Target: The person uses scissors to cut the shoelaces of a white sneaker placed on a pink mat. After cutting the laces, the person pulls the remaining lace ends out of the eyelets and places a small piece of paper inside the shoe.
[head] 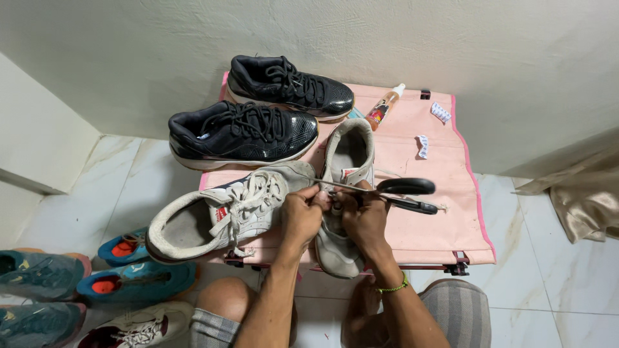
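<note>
Gripping: our left hand pinches the grey sneaker.
Right hand: closed on black scissors pointing three o'clock.

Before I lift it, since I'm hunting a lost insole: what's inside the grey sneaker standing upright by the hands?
The grey sneaker opening shows only a dark, worn lining and heel area, with nothing loose in it. The toe end is covered by the left hand, the right hand and the scissors.
</note>
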